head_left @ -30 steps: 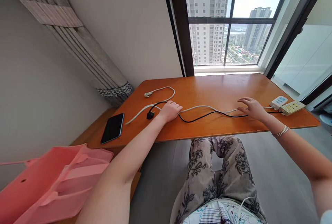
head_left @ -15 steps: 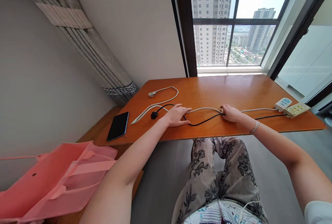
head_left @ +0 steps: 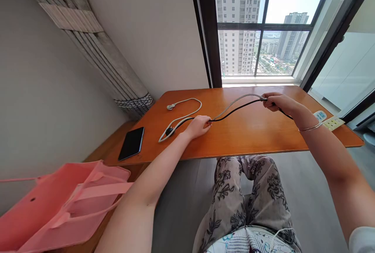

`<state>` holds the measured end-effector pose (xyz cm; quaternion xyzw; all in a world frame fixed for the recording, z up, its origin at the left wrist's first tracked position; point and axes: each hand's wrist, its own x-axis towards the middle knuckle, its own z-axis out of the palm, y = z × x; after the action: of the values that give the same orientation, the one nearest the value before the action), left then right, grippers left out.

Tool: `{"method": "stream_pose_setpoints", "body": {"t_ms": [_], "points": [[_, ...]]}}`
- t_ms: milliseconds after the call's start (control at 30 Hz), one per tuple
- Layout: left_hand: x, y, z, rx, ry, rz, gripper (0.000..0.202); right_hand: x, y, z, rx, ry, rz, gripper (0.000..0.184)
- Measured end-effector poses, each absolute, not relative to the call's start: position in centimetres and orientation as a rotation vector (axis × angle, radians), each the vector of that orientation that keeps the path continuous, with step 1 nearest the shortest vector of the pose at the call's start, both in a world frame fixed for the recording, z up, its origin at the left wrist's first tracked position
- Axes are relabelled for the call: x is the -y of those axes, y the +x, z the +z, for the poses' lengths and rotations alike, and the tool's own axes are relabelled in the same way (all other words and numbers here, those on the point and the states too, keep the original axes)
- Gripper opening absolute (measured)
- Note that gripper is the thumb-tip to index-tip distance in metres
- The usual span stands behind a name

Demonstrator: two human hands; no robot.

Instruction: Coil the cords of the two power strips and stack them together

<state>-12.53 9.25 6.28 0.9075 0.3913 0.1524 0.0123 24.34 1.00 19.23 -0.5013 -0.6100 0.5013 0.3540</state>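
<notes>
A white power cord point(head_left: 187, 116) and a black power cord point(head_left: 234, 110) run side by side over the desk. My left hand point(head_left: 198, 127) is closed around both, low over the desktop. Raised above the desk, my right hand point(head_left: 278, 102) grips the same two cords, which bow upward between my hands. The white plug point(head_left: 170, 107) lies at the back left. A black plug point(head_left: 169, 131) sits left of my left hand, beside a loop of the white cord. To the right, a white power strip point(head_left: 320, 116) and a cream power strip point(head_left: 334, 123) are partly behind my right forearm.
A dark-screened tablet point(head_left: 131, 143) rests on the left end of the wooden desk point(head_left: 234, 143). A pink bag point(head_left: 73, 202) stands open at the lower left. Behind the desk are a window point(head_left: 263, 30) and a curtain point(head_left: 96, 50).
My right hand has lifted off the desk, raising both cords with it. My left hand now closes around the cords. The black plug has shifted slightly left.
</notes>
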Motion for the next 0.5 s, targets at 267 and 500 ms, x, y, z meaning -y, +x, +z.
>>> {"method": "stream_pose_setpoints", "body": {"t_ms": [267, 500], "points": [[-10.8, -12.4, 9.0, -1.736, 2.762, 0.587, 0.016, -1.0, 25.8, 24.5, 1.663, -1.140, 1.068, 0.030], [-10.0, -14.0, 11.5, -1.841, 2.544, 0.792, 0.015, -1.8, 24.7, 27.1, 1.566, -1.029, 0.798, 0.032]]}}
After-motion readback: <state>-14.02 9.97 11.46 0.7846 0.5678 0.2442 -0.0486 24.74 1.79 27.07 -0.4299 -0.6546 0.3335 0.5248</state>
